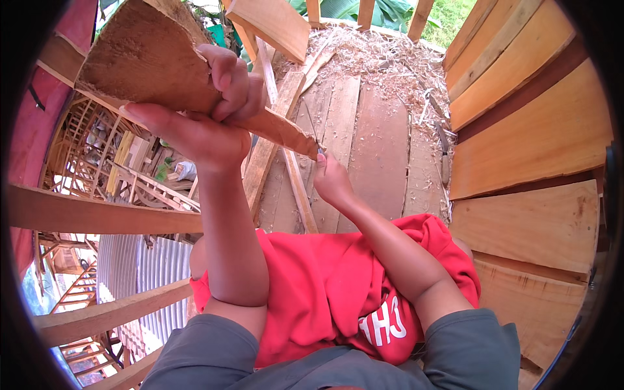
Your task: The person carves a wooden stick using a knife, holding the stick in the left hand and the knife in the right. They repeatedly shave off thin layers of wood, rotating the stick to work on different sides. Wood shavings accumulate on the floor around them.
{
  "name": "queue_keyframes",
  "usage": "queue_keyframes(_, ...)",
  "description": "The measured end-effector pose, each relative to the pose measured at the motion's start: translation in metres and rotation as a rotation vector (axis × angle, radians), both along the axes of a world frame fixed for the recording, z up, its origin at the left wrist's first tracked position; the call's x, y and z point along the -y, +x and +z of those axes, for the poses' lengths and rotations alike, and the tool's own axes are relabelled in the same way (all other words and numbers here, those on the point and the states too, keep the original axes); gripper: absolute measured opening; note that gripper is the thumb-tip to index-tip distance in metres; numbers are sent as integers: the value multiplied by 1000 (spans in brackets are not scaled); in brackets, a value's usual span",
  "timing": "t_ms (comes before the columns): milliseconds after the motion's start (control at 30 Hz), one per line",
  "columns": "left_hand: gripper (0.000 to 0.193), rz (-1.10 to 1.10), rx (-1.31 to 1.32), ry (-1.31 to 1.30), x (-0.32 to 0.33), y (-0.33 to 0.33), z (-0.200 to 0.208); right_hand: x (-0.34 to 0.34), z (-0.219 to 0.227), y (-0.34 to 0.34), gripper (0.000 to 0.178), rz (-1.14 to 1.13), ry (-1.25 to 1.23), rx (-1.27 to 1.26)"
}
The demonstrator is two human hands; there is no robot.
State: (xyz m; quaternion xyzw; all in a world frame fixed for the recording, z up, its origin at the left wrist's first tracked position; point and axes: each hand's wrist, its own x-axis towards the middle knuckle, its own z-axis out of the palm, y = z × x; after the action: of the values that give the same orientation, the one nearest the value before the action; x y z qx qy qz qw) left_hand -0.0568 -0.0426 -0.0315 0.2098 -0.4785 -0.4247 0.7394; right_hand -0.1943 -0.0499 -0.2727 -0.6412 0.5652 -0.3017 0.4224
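A rough piece of wood [149,62], broad at its upper left end and narrowing toward the middle, is raised in front of me. My left hand [221,127] is closed around it, thumb below and fingers curled over the edge. Close to the narrow end, my right hand [333,179] makes a fist around what looks like a thin-bladed knife [311,120]. Its slim dark blade shows almost edge-on beside the wood; the handle is hidden in my fingers. Red cloth [312,273] covers my lap.
Wood shavings [383,58] lie thick at the far end of the plank floor [377,156]. A slatted board wall [530,136] closes the right side. Loose timber [266,162] leans ahead of me. At left, rails [104,211] border a drop toward corrugated metal sheets [120,266].
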Motion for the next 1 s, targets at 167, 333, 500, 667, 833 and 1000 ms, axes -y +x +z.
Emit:
queue_keyframes(167, 83, 7, -11, 1, -5, 9, -7, -13, 56, 3, 42, 6, -53, 224)
queue_keyframes(333, 82, 44, 7, -10, 0, 6, 0, -6, 28, 6, 43, 0, 100, 23)
queue_keyframes(500, 83, -70, -11, -8, 0, 1, -2, -10, 3, 3, 43, -47, 66, 70)
queue_keyframes(667, 83, 43, -20, 8, -4, 12, -5, -9, 55, 7, 45, -53, -46, 200)
queue_keyframes(833, 83, -8, 2, -15, 0, 4, 0, -2, 9, 5, 43, -11, 198, 25)
queue_keyframes(1000, 83, -1, -14, -11, -7, 8, -7, -12, 65, 5, 42, -11, 13, 161)
